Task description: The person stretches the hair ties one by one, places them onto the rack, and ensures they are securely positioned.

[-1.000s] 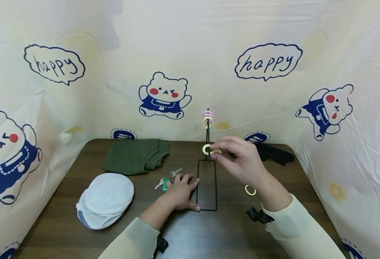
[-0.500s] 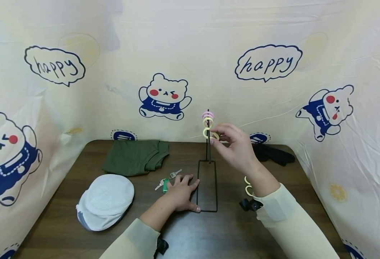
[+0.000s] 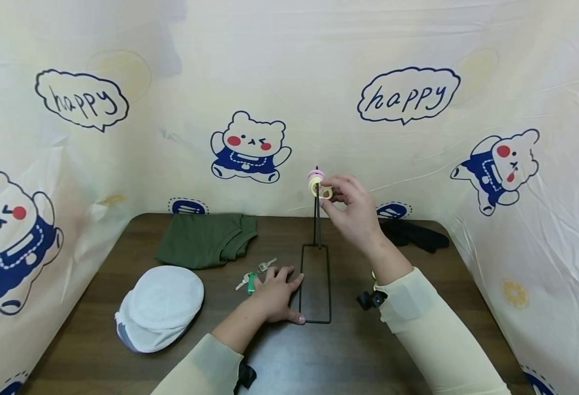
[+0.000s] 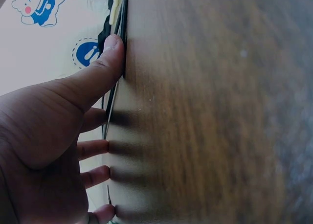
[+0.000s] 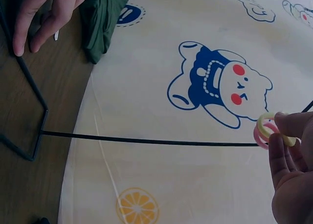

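A black wire stand (image 3: 330, 285) has a flat rectangular base on the table and a tall upright at its far end. Pink rings (image 3: 315, 174) hang near the top of the upright. My right hand (image 3: 355, 214) pinches a yellow ring (image 3: 326, 193) between thumb and fingers, right at the upright's top. In the right wrist view that yellow ring (image 5: 265, 121) overlaps a pink ring (image 5: 259, 138). My left hand (image 3: 276, 296) rests with spread fingers along the base's left side, its thumb on the near corner. The left wrist view shows the thumb (image 4: 100, 72) over the black wire.
Left of the stand lie keys (image 3: 266, 264) with a green tag (image 3: 251, 283), close to my left fingers. A white cap (image 3: 166, 302) and folded green cloth (image 3: 200, 241) are farther left. Black cloth (image 3: 415, 234) lies back right. My right wrist mostly hides a yellow ring (image 3: 374, 275).
My right hand has risen along the upright with the yellow ring, from low near the base up to the rings at the top. My left hand has stayed on the base.
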Available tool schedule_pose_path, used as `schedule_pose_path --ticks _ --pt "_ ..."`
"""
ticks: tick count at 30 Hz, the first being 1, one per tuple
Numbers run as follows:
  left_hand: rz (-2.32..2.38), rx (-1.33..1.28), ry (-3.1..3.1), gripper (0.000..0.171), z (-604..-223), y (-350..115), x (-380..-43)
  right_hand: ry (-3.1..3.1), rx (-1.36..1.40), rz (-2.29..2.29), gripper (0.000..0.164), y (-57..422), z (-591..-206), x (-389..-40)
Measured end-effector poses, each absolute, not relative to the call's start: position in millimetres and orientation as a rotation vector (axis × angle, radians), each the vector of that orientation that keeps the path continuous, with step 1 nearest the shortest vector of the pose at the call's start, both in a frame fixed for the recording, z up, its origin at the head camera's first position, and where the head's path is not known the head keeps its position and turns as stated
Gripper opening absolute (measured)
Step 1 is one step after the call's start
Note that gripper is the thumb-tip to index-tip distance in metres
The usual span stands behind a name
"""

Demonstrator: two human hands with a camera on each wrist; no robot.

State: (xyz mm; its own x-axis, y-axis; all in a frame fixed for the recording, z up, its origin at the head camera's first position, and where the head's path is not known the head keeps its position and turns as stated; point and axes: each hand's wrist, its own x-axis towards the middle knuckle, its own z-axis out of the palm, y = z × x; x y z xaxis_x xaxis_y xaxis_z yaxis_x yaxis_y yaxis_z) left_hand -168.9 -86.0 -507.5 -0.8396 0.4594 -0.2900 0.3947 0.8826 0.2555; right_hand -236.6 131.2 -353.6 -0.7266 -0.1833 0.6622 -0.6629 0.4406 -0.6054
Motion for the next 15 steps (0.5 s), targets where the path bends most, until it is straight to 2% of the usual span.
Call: schedule_pose_path --ticks 8,15 --pt "0.269 0.639 2.715 0.109 -509 -86 -168 -2.184 0.681 1.251 0.041 137 -361 -234" --pt "0.278 0.641 2.711 0.109 -511 -86 -169 -2.152 0.703 1.256 0.038 146 -369 -231"
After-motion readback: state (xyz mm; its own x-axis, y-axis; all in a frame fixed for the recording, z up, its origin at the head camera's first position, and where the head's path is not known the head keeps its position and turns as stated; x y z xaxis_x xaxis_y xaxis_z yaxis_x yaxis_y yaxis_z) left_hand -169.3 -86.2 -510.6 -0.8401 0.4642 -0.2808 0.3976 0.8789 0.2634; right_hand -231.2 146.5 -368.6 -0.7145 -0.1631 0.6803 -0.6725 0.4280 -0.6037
